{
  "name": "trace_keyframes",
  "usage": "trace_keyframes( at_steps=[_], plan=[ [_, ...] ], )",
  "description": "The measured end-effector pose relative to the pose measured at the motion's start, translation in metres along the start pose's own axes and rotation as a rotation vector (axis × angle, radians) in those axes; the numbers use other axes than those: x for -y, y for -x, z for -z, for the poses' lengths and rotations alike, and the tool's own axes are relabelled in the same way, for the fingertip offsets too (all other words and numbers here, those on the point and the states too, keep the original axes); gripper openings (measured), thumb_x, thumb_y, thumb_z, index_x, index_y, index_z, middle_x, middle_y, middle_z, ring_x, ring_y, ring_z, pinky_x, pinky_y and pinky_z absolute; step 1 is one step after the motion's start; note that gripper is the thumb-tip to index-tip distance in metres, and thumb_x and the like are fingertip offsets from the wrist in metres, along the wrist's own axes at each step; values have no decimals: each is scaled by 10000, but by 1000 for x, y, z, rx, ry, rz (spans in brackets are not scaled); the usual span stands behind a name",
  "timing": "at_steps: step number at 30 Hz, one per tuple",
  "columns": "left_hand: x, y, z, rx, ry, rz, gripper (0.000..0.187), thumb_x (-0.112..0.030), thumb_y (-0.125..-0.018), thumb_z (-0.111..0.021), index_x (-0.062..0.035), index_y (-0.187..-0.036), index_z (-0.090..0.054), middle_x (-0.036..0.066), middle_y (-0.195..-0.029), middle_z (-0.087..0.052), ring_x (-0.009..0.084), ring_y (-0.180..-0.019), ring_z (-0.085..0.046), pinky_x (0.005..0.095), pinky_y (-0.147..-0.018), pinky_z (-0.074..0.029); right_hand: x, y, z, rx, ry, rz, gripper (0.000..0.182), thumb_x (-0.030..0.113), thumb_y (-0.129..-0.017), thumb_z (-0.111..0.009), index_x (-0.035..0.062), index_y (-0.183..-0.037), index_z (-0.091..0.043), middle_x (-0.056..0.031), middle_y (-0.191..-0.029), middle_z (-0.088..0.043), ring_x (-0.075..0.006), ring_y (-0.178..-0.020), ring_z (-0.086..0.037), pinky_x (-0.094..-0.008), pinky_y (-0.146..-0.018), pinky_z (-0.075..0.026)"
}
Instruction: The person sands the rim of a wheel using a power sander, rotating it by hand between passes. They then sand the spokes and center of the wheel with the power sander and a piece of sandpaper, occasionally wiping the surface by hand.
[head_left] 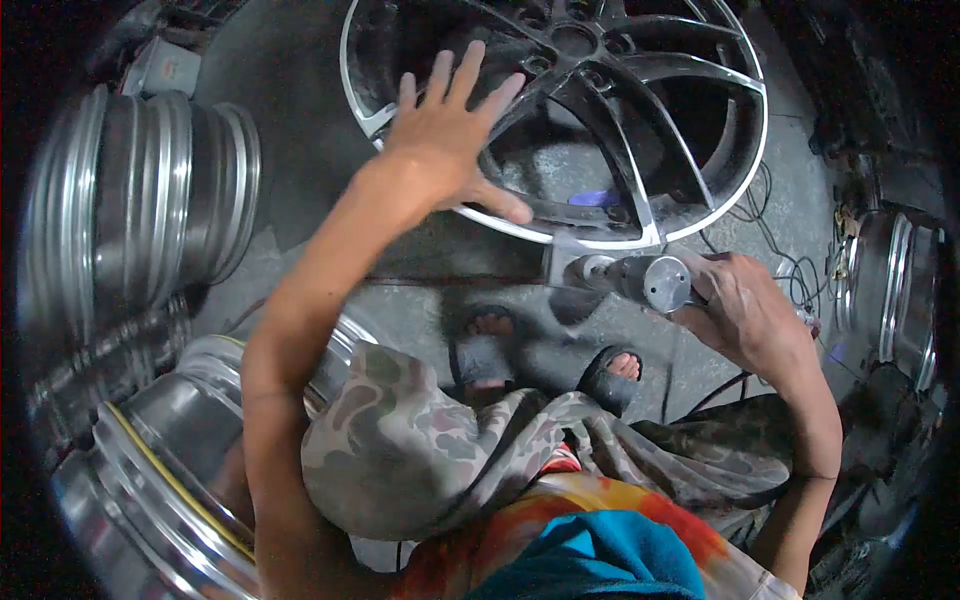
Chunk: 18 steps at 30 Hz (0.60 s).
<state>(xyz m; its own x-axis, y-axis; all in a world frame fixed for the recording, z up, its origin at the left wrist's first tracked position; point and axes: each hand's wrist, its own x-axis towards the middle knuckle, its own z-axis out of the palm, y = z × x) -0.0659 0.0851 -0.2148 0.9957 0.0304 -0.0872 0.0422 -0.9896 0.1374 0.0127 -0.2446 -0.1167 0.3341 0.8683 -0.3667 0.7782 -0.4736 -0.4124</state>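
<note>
A car alloy wheel rim point(648, 235) with dark spokes and a bright outer lip lies face up in front of me. My left hand point(437, 150) is over its left side, fingers spread and thumb reaching along the near lip. At the rim's near edge, my right hand point(745, 305) is wrapped round a grey cylindrical power tool point(665, 283). The tool's round end cap with small holes faces up toward me. A thin grey square piece point(567, 258) shows beside the tool's front end, right at the lip.
Stacked metal wheel rims point(150, 190) stand at the left, and more rims point(170, 440) lie by my left leg. Another rim point(895, 290) is at the far right. Dark cables point(790, 265) loop over the floor. A purple piece point(595, 199) shows through the spokes.
</note>
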Motion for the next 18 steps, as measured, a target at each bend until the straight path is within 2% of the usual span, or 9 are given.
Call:
trace_keyframes(
  at_steps=[4, 6, 7, 8, 10, 12, 14, 15, 18],
  plan=[
    [38, 7, 22, 67, -30, -52, 1412, -731, -475, -868, -274, -1645, -223, 293, -1676, -138, 508, -1535, -165, 630, -1228, -216, 22, -14, 14, 45, 8, -177, 469, 382, -803, -849, 2, -1033, -697, -202, -803, -656, -389, -751, -617, -479, -719, -474],
    [55, -1, 37, 218, -76, 8, 1334, -676, -525, -887, -272, -1633, -264, 284, -1667, -195, 517, -1525, -194, 608, -1234, -222, 23, -19, 14, 50, 25, -235, 480, 401, -794, -853, -5, -998, -700, -202, -760, -648, -394, -710, -616, -480, -702, -479],
    [61, -1, 37, 97, -48, -84, 1143, -626, -643, -874, -201, -1584, -386, 285, -1592, -372, 493, -1473, -344, 536, -1210, -320, 23, -23, 14, 9, -21, -185, 506, 429, -783, -853, -9, -987, -705, -200, -721, -632, -397, -681, -614, -478, -684, -484],
    [66, -8, 33, 96, -47, -78, 1143, -626, -643, -874, -201, -1584, -386, 285, -1592, -372, 493, -1473, -344, 536, -1210, -320, 25, -28, 15, -31, -66, -132, 533, 457, -772, -854, -14, -976, -709, -198, -682, -616, -401, -652, -612, -475, -666, -488],
    [75, -33, 12, -66, 677, -3, 946, -598, -745, -843, -112, -1489, -515, 273, -1471, -531, 423, -1392, -493, 473, -1151, -413, 34, -37, 24, 19, -24, -143, 548, 467, -775, -850, -10, -1008, -715, -203, -688, -621, -396, -657, -625, -469, -661, -493],
    [66, -40, -8, -233, 621, -30, 795, -621, -839, -760, -57, -1377, -606, 251, -1306, -657, 400, -1235, -628, 448, -1050, -499, 41, -46, 29, 71, 20, -159, 563, 477, -777, -845, -5, -1040, -721, -208, -695, -625, -391, -662, -637, -464, -656, -497],
    [48, -33, -8, -73, 151, 184, 750, -666, -879, -679, -58, -1316, -642, 250, -1153, -714, 425, -1123, -671, 489, -991, -523, 44, -53, 31, 147, 63, -156, 583, 544, -839, -755, 30, -1110, -700, -208, -693, -636, -423, -693, -645, -496, -644, -518],
    [55, -36, -15, -109, 225, 163, 710, -691, -910, -610, -59, -1225, -690, 246, -985, -736, 445, -1008, -695, 505, -932, -541, 46, -52, 30, 155, 63, -158, 583, 544, -839, -755, 30, -1110, -700, -208, -693, -636, -423, -693, -645, -496, -644, -518],
    [61, -37, -22, -226, 248, 174, 667, -675, -922, -605, -63, -1157, -726, 235, -923, -738, 438, -979, -703, 509, -914, -540, 46, -54, 26, 25, 190, -70, 579, 492, -792, -825, 17, -1108, -726, -198, -688, -652, -383, -687, -663, -461, -667, -515]
  ],
)
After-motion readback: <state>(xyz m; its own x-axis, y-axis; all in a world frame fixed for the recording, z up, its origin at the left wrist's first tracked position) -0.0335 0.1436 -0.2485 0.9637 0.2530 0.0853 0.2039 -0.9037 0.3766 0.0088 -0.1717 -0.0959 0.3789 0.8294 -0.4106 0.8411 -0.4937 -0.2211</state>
